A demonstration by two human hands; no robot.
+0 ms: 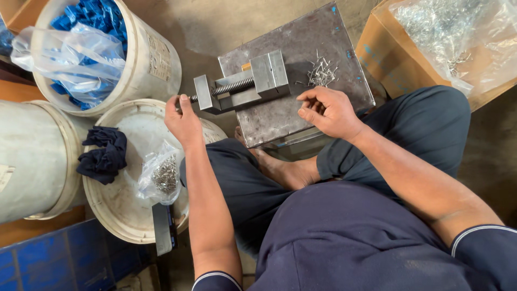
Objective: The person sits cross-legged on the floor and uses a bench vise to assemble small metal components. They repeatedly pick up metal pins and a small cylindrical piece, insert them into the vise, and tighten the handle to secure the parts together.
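Note:
A small steel vise [242, 83] sits on a grey metal plate [323, 43] in front of me. My left hand [183, 119] grips the end of the vise's threaded screw at its left side. My right hand [327, 110] hovers over the plate's near right part with fingers curled; whether a small part is pinched in it I cannot tell. A little pile of thin metal pins [321, 73] lies on the plate just beyond my right hand, to the right of the vise jaws.
A white bucket of blue parts in a plastic bag [91, 48] stands at top left. A bucket lid [124, 205] below it carries a dark cloth [105, 153], a bag of pins [161, 175] and a phone. A cardboard box with bagged metal parts [447, 37] is at top right.

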